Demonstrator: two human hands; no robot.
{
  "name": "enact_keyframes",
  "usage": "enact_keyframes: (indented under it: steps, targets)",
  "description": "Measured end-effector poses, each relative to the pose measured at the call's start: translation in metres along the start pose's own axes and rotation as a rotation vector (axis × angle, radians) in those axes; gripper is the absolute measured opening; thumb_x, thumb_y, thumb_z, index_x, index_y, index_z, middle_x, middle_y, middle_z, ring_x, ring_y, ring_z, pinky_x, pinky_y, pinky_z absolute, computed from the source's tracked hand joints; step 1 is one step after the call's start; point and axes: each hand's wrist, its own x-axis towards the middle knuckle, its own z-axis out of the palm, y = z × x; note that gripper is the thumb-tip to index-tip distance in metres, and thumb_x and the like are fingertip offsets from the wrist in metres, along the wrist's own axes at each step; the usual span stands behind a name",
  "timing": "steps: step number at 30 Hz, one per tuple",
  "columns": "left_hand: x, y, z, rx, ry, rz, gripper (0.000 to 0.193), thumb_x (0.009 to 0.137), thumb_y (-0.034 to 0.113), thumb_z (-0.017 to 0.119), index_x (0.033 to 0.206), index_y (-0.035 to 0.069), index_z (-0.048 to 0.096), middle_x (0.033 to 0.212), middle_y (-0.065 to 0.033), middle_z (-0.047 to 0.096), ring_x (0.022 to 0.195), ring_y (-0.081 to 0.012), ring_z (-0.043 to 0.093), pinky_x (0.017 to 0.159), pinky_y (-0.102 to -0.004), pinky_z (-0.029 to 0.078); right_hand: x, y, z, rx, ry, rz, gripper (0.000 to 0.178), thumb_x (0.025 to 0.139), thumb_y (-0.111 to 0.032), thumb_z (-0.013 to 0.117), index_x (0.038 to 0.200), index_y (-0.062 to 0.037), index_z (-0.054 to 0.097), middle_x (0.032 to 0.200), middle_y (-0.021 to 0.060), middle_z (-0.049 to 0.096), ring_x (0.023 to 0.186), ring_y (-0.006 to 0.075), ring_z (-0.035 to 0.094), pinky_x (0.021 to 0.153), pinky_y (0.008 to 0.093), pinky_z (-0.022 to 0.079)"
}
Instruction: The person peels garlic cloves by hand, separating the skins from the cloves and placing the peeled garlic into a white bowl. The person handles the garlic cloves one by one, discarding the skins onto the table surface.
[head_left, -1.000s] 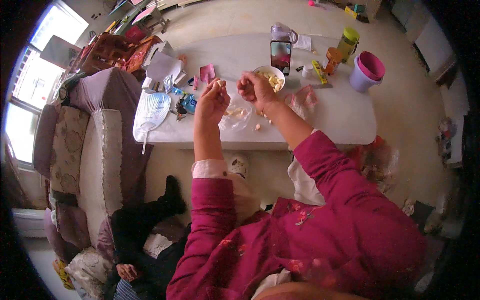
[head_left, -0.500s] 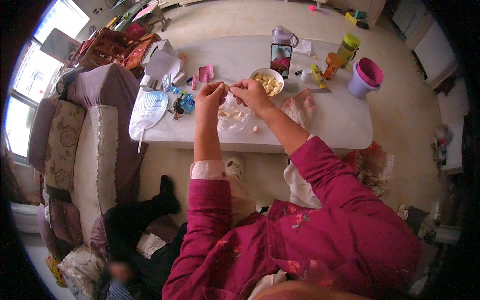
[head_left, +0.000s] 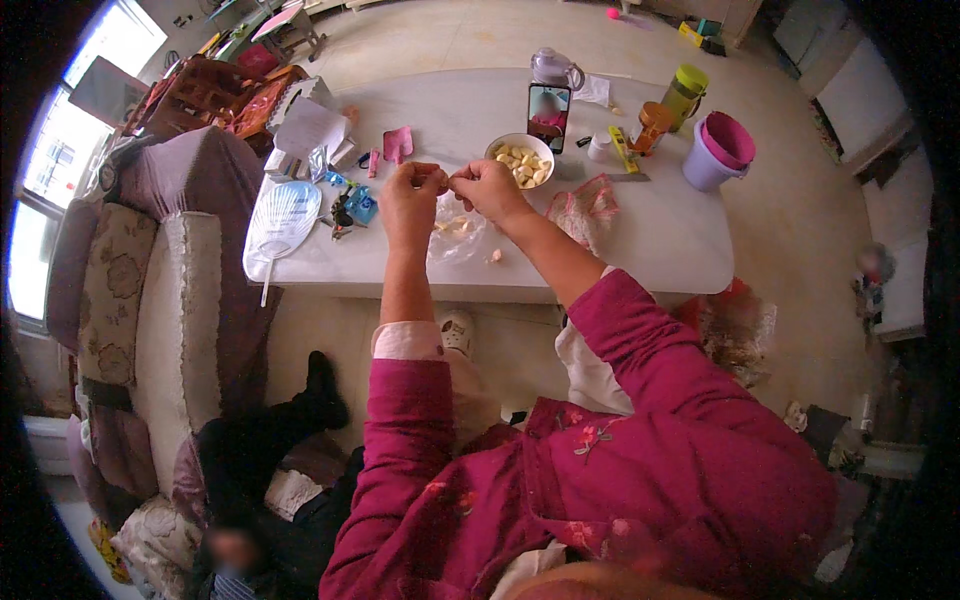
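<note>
Over the white table my left hand (head_left: 408, 205) and my right hand (head_left: 492, 192) meet fingertip to fingertip. Both pinch a small pale garlic clove (head_left: 446, 184), mostly hidden by the fingers. Just beyond my right hand a white bowl (head_left: 548, 147) holds several peeled garlic cloves (head_left: 522, 165). Under my hands lies a clear plastic bag (head_left: 452, 246) with pale bits in it. One pinkish clove (head_left: 495, 256) rests beside that bag, near the table's front edge. To the right of my right wrist sits a red mesh bag (head_left: 585, 215).
A phone (head_left: 548, 118) leans on a lilac bottle (head_left: 553, 66). Rightward stand an orange jar (head_left: 652, 130), a green bottle (head_left: 685, 95) and a lilac bucket (head_left: 705, 165); a knife (head_left: 627, 177) lies nearby. At left is a fan (head_left: 285, 220). Another person (head_left: 270, 450) is on the sofa side.
The whole view has shifted slightly, so the table appears a little further left. My hands stay together at the clove, with the fingers slightly repositioned.
</note>
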Motion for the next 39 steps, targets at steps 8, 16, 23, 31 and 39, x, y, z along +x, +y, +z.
enact_keyframes:
  steps: [8,16,23,31,39]
  targets:
    - [-0.001,0.001,0.003,0.032,-0.029,0.023,0.012,0.082,0.01,0.067,0.088,-0.001,0.068,0.079,-0.0086,0.07,0.067,-0.0135,0.066,0.062,-0.0261,0.052,0.002,0.009,0.003,-0.216,0.109,-0.078,0.024,0.07,-0.022,0.071,0.075,0.0008,0.065,0.067,0.0121,0.065,0.061,0.0206,0.063,0.059,0.0334,0.05]
    - [-0.002,0.002,-0.003,-0.135,-0.104,-0.04,0.016,0.084,0.008,0.065,0.095,-0.003,0.067,0.082,-0.01,0.069,0.071,-0.0146,0.066,0.066,-0.0255,0.053,0.002,0.004,-0.001,-0.249,0.153,-0.221,0.024,0.07,-0.022,0.069,0.072,0.0001,0.062,0.068,0.0133,0.064,0.062,0.0226,0.061,0.061,0.0349,0.049]
    - [0.003,-0.015,-0.008,-0.431,-0.147,-0.197,0.021,0.086,0.01,0.065,0.101,-0.004,0.065,0.084,-0.0095,0.068,0.074,-0.0161,0.066,0.068,-0.0247,0.053,0.001,-0.013,-0.008,0.037,0.085,0.035,0.02,0.077,-0.021,0.066,0.074,-0.0014,0.062,0.067,0.0062,0.064,0.057,0.0124,0.057,0.054,0.0283,0.046]
    - [0.003,-0.004,-0.006,-0.349,-0.111,-0.179,0.02,0.087,0.011,0.064,0.101,-0.003,0.066,0.085,-0.0093,0.068,0.072,-0.0149,0.065,0.064,-0.0242,0.052,0.004,0.002,-0.003,0.06,-0.026,-0.044,0.021,0.079,-0.021,0.069,0.081,0.0005,0.066,0.067,0.003,0.064,0.054,0.0087,0.056,0.049,0.0255,0.046]
    - [0.002,-0.01,-0.002,-0.3,-0.117,-0.15,0.019,0.086,0.01,0.065,0.099,-0.005,0.067,0.082,-0.0086,0.068,0.067,-0.0132,0.062,0.059,-0.023,0.048,0.002,0.005,-0.001,0.033,0.0,-0.069,0.019,0.076,-0.017,0.068,0.079,0.0014,0.066,0.065,0.0045,0.064,0.054,0.0095,0.057,0.05,0.027,0.046]
